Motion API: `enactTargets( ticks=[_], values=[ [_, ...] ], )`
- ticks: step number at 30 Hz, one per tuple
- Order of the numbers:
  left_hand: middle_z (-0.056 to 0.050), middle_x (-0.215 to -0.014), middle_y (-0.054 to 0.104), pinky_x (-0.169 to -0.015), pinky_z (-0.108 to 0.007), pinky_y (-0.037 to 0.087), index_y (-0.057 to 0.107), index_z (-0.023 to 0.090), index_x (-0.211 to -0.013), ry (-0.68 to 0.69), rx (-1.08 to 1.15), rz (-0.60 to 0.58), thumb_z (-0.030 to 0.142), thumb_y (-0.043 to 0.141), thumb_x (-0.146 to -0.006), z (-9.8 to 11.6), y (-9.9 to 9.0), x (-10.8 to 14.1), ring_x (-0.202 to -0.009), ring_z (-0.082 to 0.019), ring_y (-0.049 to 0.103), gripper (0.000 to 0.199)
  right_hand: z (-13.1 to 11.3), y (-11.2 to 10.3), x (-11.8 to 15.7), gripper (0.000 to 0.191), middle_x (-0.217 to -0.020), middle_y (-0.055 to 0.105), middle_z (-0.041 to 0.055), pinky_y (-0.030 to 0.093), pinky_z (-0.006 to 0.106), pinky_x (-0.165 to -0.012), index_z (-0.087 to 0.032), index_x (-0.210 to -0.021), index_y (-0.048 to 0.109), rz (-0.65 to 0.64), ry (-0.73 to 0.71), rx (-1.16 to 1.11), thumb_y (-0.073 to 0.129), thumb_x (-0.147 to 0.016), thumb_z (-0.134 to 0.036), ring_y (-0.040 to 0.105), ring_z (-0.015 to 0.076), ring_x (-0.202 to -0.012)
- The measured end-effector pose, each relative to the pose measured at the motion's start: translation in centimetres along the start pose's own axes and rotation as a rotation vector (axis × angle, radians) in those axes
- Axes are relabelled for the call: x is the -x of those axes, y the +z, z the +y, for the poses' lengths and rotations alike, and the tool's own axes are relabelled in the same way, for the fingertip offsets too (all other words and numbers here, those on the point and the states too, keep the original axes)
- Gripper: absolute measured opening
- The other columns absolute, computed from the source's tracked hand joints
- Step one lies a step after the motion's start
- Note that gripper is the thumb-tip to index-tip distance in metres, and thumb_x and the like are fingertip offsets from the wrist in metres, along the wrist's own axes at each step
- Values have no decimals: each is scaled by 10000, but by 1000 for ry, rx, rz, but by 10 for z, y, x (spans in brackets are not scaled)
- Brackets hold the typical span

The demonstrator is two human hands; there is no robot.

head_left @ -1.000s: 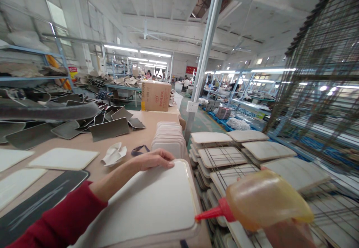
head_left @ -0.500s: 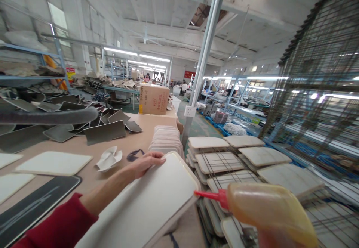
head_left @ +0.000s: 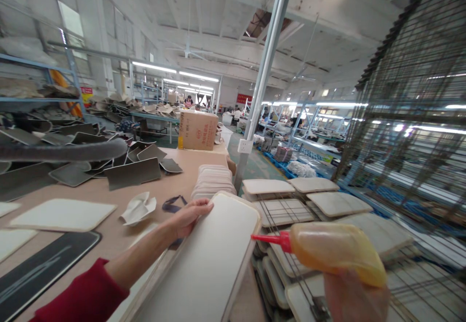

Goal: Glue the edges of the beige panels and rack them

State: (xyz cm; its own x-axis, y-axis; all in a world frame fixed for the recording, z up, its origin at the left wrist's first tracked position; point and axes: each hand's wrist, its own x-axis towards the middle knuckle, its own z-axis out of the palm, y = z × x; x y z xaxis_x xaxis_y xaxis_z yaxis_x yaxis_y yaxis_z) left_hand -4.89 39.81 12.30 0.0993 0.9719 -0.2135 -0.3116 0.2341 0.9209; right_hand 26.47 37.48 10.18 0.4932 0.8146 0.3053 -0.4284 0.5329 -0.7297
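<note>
My left hand (head_left: 189, 217) grips the far left edge of a white rounded panel (head_left: 207, 264), which is tilted up off the tan worktable (head_left: 120, 193). My right hand (head_left: 355, 295) holds a yellowish squeeze bottle (head_left: 333, 251) with a red nozzle (head_left: 269, 238). The nozzle tip points left, close to the panel's right edge. A stack of similar white panels (head_left: 213, 181) lies just beyond my left hand.
Wire racks (head_left: 309, 205) to the right carry several white panels. Dark grey pieces (head_left: 109, 164) are heaped at the table's far left, near a cardboard box (head_left: 197, 130). A crumpled white scrap (head_left: 138, 208), flat white panels (head_left: 61, 214) and a black piece (head_left: 40, 268) lie on the table. A steel post (head_left: 262, 84) stands behind.
My left hand has tilted the white panel up from flat to steeply slanted. The bottle has risen a little, its nozzle now beside the panel's upper right edge.
</note>
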Motion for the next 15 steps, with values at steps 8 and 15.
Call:
enactTargets(
  ticks=[8,15],
  values=[
    [39,-593,605,-464,-202,420,471,174,-719,-24,7,-11,420,821,-511,-6,-5,-4,-487,-95,538,476,1,5,-7,540,-993,656,24,490,194,-671,-230,-1110,603,-103,47,32,773,-599,-258,589,148,-855],
    [26,-594,614,-482,-211,443,494,164,-727,-67,22,-19,415,801,-563,-14,-11,-7,-496,-107,566,430,2,7,-5,548,-876,666,-10,505,213,-742,-200,-974,633,-70,111,25,830,-468,-267,595,132,-798]
  ],
)
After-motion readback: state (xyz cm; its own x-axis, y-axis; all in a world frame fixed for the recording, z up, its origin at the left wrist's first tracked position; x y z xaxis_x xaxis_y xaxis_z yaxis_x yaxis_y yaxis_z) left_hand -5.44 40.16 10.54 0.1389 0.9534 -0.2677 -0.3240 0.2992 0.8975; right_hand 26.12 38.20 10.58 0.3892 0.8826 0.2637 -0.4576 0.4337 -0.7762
